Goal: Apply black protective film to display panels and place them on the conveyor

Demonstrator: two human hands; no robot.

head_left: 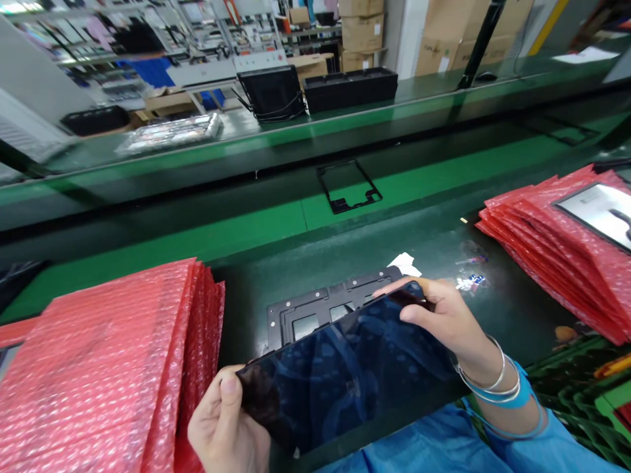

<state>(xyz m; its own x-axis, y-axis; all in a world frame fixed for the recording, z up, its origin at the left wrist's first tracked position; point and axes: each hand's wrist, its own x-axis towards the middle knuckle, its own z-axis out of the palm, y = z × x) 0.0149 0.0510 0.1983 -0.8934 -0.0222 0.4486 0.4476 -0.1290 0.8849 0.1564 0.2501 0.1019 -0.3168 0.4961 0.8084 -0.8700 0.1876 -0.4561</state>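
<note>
I hold a dark glossy screen panel (345, 368) tilted above the bench with both hands. My left hand (224, 427) grips its near left corner, thumb on top. My right hand (446, 322) pinches its far right corner; silver bangles and a blue cuff are on that wrist. Beneath the panel a black fixture plate (315, 309) with cut-outs lies flat on the dark bench.
A stack of red bubble-wrap bags (98, 368) sits at the left, another red stack (562, 256) with a panel on top at the right. A black frame (348, 187) rides the green conveyor belt. Black trays (350, 89) and cardboard boxes stand behind. A white scrap (405, 264) lies near the plate.
</note>
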